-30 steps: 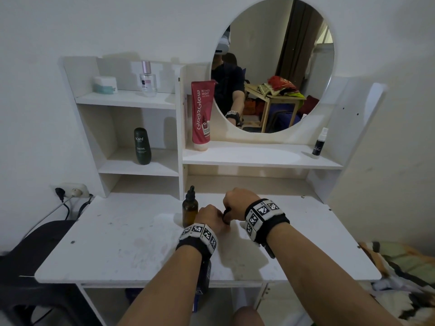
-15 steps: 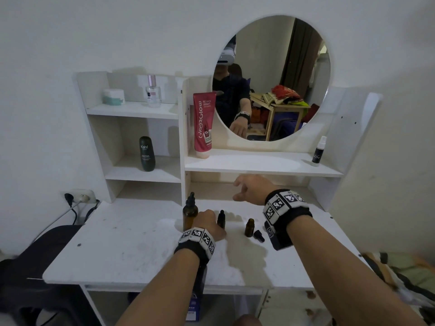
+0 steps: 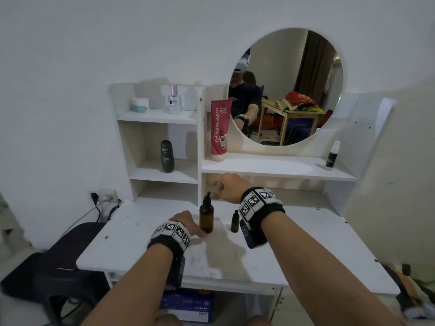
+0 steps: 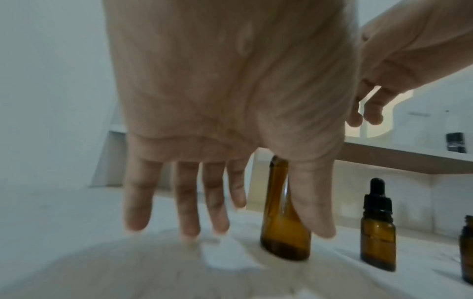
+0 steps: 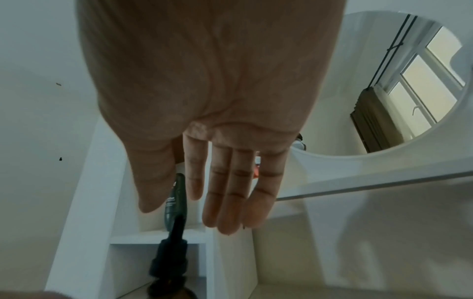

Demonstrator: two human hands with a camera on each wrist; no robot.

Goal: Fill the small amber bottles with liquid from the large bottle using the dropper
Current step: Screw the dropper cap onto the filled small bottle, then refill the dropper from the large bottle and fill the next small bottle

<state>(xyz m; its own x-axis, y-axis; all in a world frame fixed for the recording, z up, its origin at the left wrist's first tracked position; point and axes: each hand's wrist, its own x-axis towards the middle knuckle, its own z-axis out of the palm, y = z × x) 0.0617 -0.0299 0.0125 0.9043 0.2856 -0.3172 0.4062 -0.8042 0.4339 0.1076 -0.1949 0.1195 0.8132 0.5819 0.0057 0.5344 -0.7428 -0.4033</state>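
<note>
Large amber bottle (image 3: 206, 218) with its black dropper top (image 3: 207, 199) stood upright on the white surface (image 3: 141, 234), near the middle. Left hand (image 3: 187, 223) hovered just beside it on the left, fingers (image 4: 188, 202) spread straight down toward the surface, thumb in front of the glass, gripping nothing; contact could not be told. Right hand (image 3: 229, 188) hung above and beyond the dropper top, fingers (image 5: 230, 192) extended and together, empty. Small amber bottle (image 3: 235, 221), capped with its own dropper, stood to the right, apart; another small bottle (image 4: 467, 250) showed at the left-wrist view's edge. Round mirror (image 3: 286, 87) sat at the far side.
</note>
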